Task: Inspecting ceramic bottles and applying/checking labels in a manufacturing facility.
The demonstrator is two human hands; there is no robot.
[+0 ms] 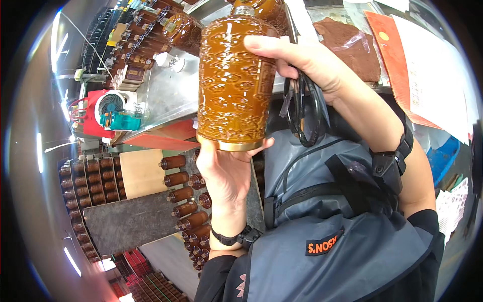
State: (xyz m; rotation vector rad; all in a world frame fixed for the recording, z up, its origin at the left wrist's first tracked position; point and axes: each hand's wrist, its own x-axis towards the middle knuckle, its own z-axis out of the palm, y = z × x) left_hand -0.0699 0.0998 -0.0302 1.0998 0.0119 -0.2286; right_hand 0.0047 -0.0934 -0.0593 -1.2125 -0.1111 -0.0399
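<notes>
A large amber glass bottle (234, 85) with a raised scale-like pattern fills the upper middle of the head view. Its metal-coloured neck points up and a gold band rings its base. From below, my left hand (221, 173) cups the base, the fingers partly hidden behind it. My right hand (292, 58) grips the bottle's right side near the shoulder, thumb laid across the front and the other fingers curled behind. A looped black cable (304, 113) hangs just below my right hand.
More amber bottles (183, 32) stand on the metal bench (173, 93) behind. A small white container (171, 61), red-and-white fan (108, 105) and teal object (121, 121) sit left. Rows of brown bottles (193, 220) line a grey board (131, 224). A brown cloth (352, 50) lies right.
</notes>
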